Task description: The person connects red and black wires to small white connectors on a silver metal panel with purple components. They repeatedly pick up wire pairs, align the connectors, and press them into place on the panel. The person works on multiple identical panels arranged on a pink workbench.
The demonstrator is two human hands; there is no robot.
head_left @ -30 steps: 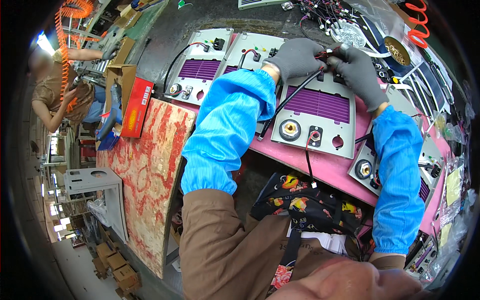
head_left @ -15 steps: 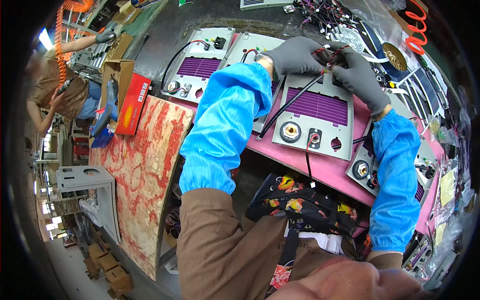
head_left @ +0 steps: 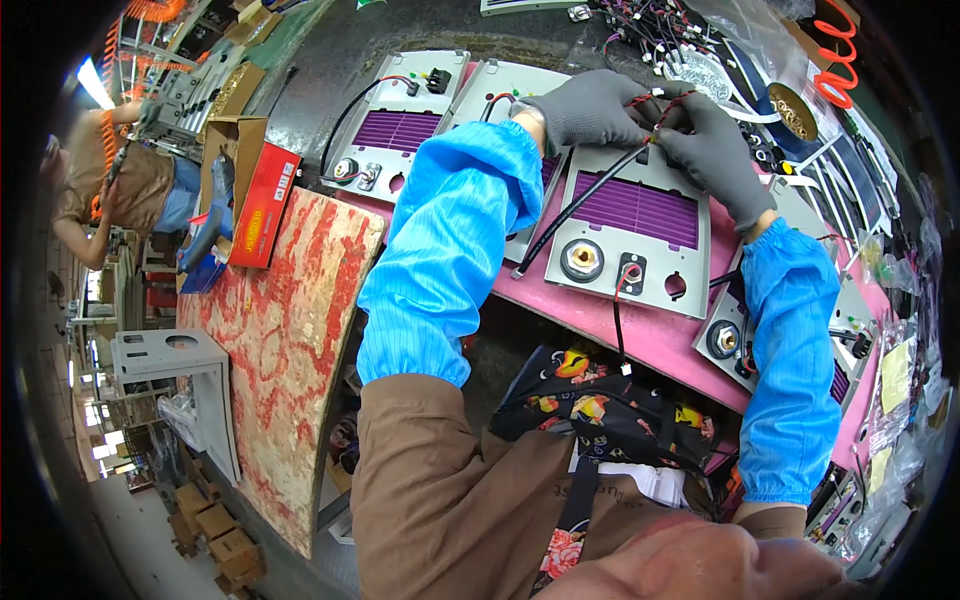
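My left hand (head_left: 590, 110), in a grey glove, pinches a thin twisted red-and-black wire (head_left: 657, 108). Facing it, my gloved right hand (head_left: 708, 160) has its fingers closed on the same wire. From between the hands a thick black cable (head_left: 580, 207) slants down to the left, over a light grey metal panel (head_left: 652, 298) with purple slats (head_left: 637, 212). On that panel sit a round fitting with a brass centre (head_left: 581, 260) and a small black socket (head_left: 630, 274), from which a short black lead hangs. The fingertips partly hide the wire ends.
Similar panels lie left (head_left: 398, 135) and right (head_left: 722, 340) on the pink bench surface (head_left: 560, 305). Loose wires (head_left: 655, 25) and a bowl of small brass parts (head_left: 790, 112) are farther back. A red box (head_left: 262, 210) stands left on a worn board (head_left: 290, 330); another person (head_left: 125, 190) works beyond.
My hands stay nearly in place at the wire, with only slight finger movement. At the far left, the other person's raised arm has come down.
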